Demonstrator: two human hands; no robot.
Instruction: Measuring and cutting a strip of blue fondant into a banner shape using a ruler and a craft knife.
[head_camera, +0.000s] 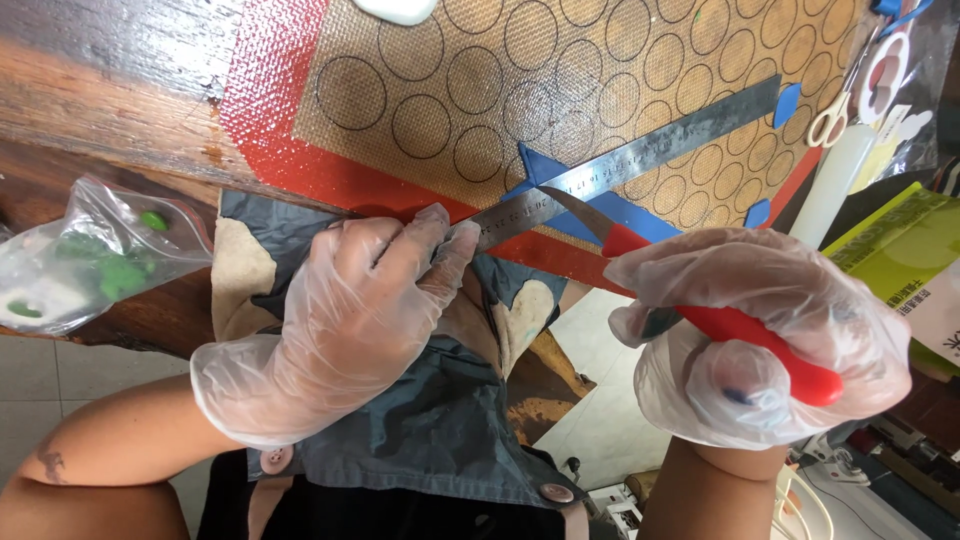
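Both hands wear clear plastic gloves. My left hand (350, 310) presses its fingertips on the near end of a long steel ruler (640, 155), which lies slantwise across a flat blue sheet (625, 212) on a tan baking mat (520, 90) printed with circles. My right hand (750, 330) grips a knife with a red handle (740, 335); its thin blade runs along the ruler's edge with the tip on the blue sheet.
The mat has a red border and lies on a wooden table (100, 90). Small blue scraps (788, 103) dot the mat's right side. Scissors (850, 95), a white cylinder (835, 180) and a green box (900, 245) stand right. A clear bag (90, 255) of green pieces lies left.
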